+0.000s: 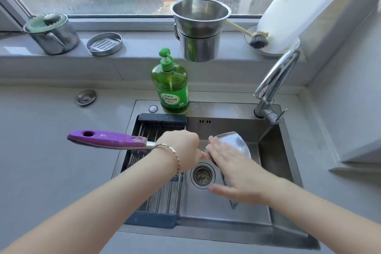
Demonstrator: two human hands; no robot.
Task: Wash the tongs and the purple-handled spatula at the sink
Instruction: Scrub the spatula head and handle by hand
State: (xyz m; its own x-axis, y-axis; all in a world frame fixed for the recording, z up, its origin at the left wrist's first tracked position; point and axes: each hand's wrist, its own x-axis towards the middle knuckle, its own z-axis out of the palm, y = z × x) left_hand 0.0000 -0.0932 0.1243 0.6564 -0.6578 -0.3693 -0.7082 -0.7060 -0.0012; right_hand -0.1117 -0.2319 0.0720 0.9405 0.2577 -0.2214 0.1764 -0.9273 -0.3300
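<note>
Spatula (115, 139) held over the sink (274, 154)

Grey counter (51, 161) all round, with the steel sink set into it and a rack (162, 194) spanning the sink's left half. In the right corner a white board (299, 6) leans against the wall. On the sill, two stacked steel pots (199, 29). The faucet (274, 80) stands at the sink's back right corner, spout angled down toward the basin. A green soap bottle (171, 88) stands on the back rim.

And here's the action: the spatula lies level above the basin. Its purple handle sticks out left over the rack and past the sink's edge, and its steel blade points right, near the drain (203, 175). The left hand (181, 148) is wrapped tight round the metal shaft, right where it leaves the handle. The right hand (233, 171) lies on the blade, fingers straight and flat against the steel, gripping nothing.

Under the right wrist, down in the basin, a pointed metal tip (234, 204) pokes out; can't tell what it belongs to. A bracelet (175, 154) circles the left wrist.
</note>
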